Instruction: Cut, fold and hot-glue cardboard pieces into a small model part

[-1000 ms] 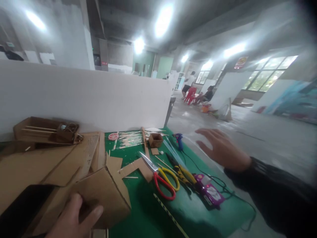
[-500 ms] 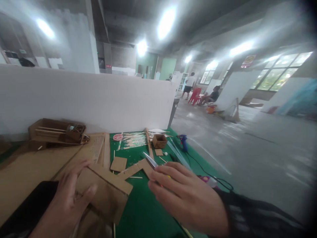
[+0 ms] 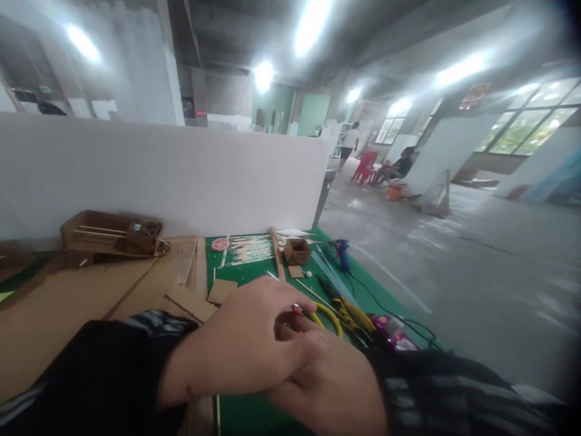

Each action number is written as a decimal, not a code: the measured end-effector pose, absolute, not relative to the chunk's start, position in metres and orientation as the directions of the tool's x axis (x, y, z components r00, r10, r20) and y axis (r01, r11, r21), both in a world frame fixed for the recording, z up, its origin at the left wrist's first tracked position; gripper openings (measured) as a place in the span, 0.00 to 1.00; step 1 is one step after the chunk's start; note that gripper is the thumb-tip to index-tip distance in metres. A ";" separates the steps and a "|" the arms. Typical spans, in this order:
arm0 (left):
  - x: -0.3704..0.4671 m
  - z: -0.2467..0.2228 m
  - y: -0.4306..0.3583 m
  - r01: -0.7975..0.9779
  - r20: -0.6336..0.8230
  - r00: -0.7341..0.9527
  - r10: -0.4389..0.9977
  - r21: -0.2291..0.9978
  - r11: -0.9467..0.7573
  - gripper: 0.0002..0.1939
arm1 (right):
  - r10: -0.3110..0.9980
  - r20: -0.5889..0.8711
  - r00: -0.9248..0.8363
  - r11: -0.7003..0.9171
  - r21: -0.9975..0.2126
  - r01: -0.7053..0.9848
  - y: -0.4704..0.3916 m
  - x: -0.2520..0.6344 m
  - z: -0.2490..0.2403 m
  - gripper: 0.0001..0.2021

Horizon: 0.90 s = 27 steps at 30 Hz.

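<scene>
My left hand (image 3: 240, 339) is closed over a pair of scissors (image 3: 330, 316) with yellow and red handles, reaching across to the right side. My right hand (image 3: 336, 375) is curled beside and under it, pressed against the left, also on the scissors; most of its fingers are hidden. A short bit of blade shows beyond the left knuckles. Behind my left wrist lies a cardboard piece (image 3: 188, 301), partly covered by the sleeve. A small cardboard square (image 3: 222, 291) rests just past my left hand.
A glue gun (image 3: 341, 253) with a cable, black-and-yellow pliers (image 3: 347, 312) and a purple packet (image 3: 394, 333) lie on the right. Farther back stand a small cardboard box (image 3: 297, 251), wrapped sticks (image 3: 252, 249) and a longer cardboard box (image 3: 97, 235). A white partition (image 3: 158, 175) rises behind.
My left hand has let go of the folded cardboard and moved right, onto the scissors by my right hand. The scissors' blade is now mostly covered. The view has shifted slightly.
</scene>
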State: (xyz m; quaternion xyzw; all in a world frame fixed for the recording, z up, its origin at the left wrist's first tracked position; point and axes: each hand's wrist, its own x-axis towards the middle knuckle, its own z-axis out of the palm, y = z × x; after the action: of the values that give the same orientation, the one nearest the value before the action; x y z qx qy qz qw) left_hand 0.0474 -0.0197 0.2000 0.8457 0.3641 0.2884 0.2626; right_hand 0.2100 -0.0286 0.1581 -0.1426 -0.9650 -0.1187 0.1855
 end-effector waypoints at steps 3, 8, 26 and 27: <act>0.057 0.197 -0.011 0.464 0.240 0.591 0.770 0.680 -0.568 0.09 | 0.193 0.399 -0.896 0.935 0.202 0.292 -0.028 0.211 0.159 0.12; 0.061 0.192 -0.009 0.458 0.138 0.580 0.803 0.760 -0.461 0.08 | 0.110 0.465 -0.879 0.952 0.206 0.228 -0.026 0.213 0.154 0.11; 0.017 0.156 -0.030 0.452 0.104 0.496 0.862 0.817 -0.359 0.12 | 0.857 0.473 -0.205 0.513 -0.821 0.251 -0.046 0.274 0.110 0.03; 0.017 0.155 -0.032 0.453 0.093 0.506 0.858 0.817 -0.356 0.12 | 0.872 0.479 -0.098 0.488 -0.839 0.243 -0.046 0.278 0.106 0.04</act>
State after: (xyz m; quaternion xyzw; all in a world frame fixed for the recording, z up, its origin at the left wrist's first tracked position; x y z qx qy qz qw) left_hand 0.0173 -0.0321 0.1553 0.7795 0.4204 0.2652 0.3813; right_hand 0.2777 -0.0458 0.1060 -0.4104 -0.6792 0.2962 0.5315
